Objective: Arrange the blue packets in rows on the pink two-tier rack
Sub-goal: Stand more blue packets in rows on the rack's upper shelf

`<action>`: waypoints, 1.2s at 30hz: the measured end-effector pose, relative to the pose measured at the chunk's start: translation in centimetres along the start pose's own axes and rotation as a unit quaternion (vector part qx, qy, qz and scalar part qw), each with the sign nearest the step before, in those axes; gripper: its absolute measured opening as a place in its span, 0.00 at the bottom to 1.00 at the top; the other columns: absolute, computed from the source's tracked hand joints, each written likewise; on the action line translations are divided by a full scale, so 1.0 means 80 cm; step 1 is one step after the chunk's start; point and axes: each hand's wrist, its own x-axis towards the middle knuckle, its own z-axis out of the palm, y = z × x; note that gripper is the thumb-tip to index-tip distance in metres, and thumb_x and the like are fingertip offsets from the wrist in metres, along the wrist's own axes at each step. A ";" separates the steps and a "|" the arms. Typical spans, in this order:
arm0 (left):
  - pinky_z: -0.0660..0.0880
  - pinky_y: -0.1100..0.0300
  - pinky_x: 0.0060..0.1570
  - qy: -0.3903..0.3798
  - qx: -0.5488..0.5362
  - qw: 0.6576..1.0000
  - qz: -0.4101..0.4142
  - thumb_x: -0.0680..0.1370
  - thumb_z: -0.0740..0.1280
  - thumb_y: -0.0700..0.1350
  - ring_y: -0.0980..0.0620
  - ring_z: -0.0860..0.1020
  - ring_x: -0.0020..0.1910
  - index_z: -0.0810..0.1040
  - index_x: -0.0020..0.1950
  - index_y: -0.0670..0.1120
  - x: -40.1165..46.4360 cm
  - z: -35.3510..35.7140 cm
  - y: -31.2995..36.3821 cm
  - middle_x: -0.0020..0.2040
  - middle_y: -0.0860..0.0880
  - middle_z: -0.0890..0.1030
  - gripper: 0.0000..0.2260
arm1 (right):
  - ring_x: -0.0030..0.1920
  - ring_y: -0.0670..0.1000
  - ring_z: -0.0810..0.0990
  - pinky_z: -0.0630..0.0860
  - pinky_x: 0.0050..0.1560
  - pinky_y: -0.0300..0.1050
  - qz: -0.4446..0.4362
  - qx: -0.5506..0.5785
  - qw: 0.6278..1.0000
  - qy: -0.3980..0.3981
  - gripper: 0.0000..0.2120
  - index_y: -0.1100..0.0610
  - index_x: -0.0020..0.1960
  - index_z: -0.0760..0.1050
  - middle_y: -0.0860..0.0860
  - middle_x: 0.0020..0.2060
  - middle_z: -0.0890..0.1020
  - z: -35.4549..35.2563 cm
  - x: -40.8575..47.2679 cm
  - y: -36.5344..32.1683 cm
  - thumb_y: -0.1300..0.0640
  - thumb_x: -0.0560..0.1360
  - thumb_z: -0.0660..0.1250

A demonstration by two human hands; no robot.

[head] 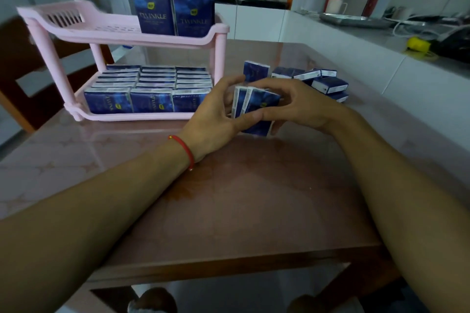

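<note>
Two hands — left hand [216, 112] and right hand [292, 104] — clasp a squared-up bunch of blue packets [254, 107] just right of the pink rack [122, 35], likely evening their edges for its part-filled upper tier — loose packets [323, 81] lie beyond.

A glossy brown table [254, 198] bears the pink rack [132, 38] and loose blue packets [328, 84].

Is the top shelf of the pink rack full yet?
No, mostly empty. The top shelf holds only two upright blue packets at its right end; the rest shows bare pink slats.
</note>
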 end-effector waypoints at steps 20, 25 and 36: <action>0.73 0.62 0.62 0.297 0.212 0.913 0.184 0.78 0.68 0.50 0.54 0.77 0.60 0.78 0.62 0.48 -0.033 -0.215 0.093 0.59 0.49 0.79 0.15 | 0.47 0.51 0.84 0.82 0.45 0.51 -0.096 -0.107 0.988 0.063 0.09 0.58 0.55 0.77 0.57 0.50 0.83 -0.006 0.085 -0.244 0.58 0.76 0.72; 0.64 0.58 0.66 0.415 0.333 0.842 0.094 0.77 0.61 0.54 0.44 0.69 0.66 0.74 0.66 0.44 -0.007 -0.251 0.024 0.64 0.43 0.74 0.21 | 0.48 0.51 0.85 0.83 0.47 0.46 -0.099 -0.121 0.982 0.109 0.14 0.56 0.60 0.76 0.53 0.51 0.83 -0.010 0.174 -0.274 0.52 0.77 0.70; 0.56 0.55 0.74 0.386 0.343 0.845 0.141 0.80 0.54 0.60 0.45 0.57 0.77 0.58 0.80 0.46 -0.016 -0.241 -0.027 0.80 0.42 0.55 0.31 | 0.58 0.52 0.79 0.76 0.60 0.53 0.015 -0.307 0.949 -0.078 0.17 0.49 0.59 0.75 0.49 0.60 0.79 0.025 0.320 -0.265 0.50 0.73 0.74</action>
